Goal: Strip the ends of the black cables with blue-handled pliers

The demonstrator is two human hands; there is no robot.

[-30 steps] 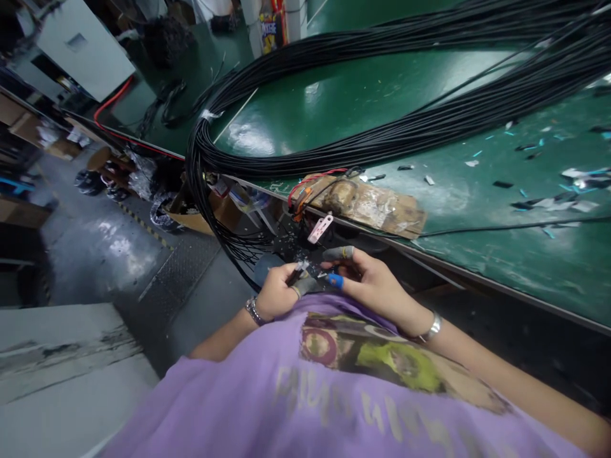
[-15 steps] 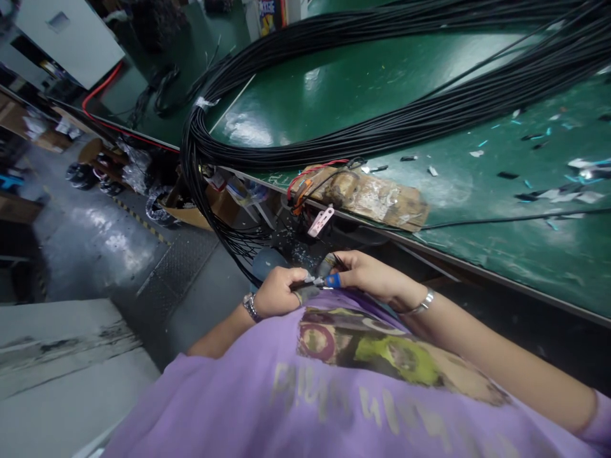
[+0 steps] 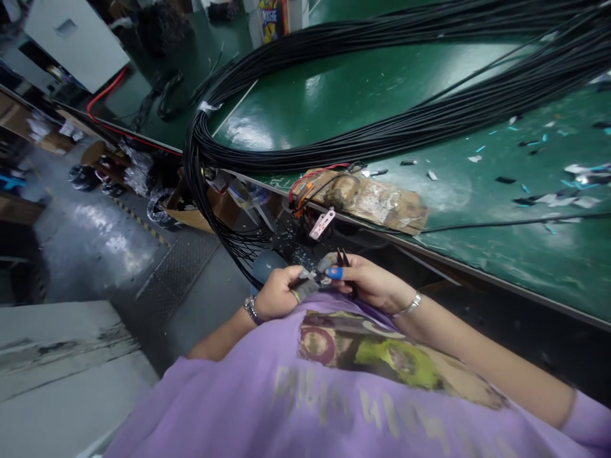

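My left hand (image 3: 277, 294) is closed around the end of a black cable (image 3: 300, 282), with grey wrapping on its fingertips. Facing it, my right hand (image 3: 375, 282) pinches dark tweezers (image 3: 342, 258) whose two prongs stick up past the fingers. A blue wrap (image 3: 335, 273) covers one right fingertip, and grey covers another. Both hands are close together in front of my purple shirt, below the table edge; small pale strands between the fingertips are too fine to make out. Black cables (image 3: 195, 184) hang from the table toward my left hand.
On the green table (image 3: 286, 121) lies a large loop of black cables (image 3: 334, 143). A worn wooden block (image 3: 377, 200) with red and black wires sits at the edge, a pink tag (image 3: 323, 224) hanging below. Scraps (image 3: 548, 197) litter the right; a cardboard box (image 3: 224, 213) stands underneath.
My right hand has turned and shifted slightly, so the tweezers' prongs now point up more plainly. The left hand stays nearly in place, still on the cable.
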